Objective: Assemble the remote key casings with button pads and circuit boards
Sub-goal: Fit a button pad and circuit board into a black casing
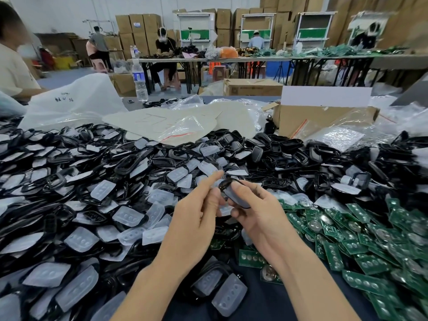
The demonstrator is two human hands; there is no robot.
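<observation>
My right hand (pixel 259 214) grips a black key casing (pixel 234 193) with a translucent button pad set in it, held above the table's middle. My left hand (pixel 196 209) is beside it, index finger stretched toward the casing's top and thumb touching its left side. A big heap of black casings (pixel 289 156) and translucent button pads (pixel 129 215) covers the table to the left and behind. Green circuit boards (pixel 361 242) with round button cells lie piled to the right.
Two casings with pads (pixel 222 290) lie near the front edge between my forearms. Plastic bags (pixel 180 126) and an open cardboard box (pixel 324 117) sit behind the heap. A water bottle (pixel 139 81) stands at the far edge. A person sits at the far left; others work at the back tables.
</observation>
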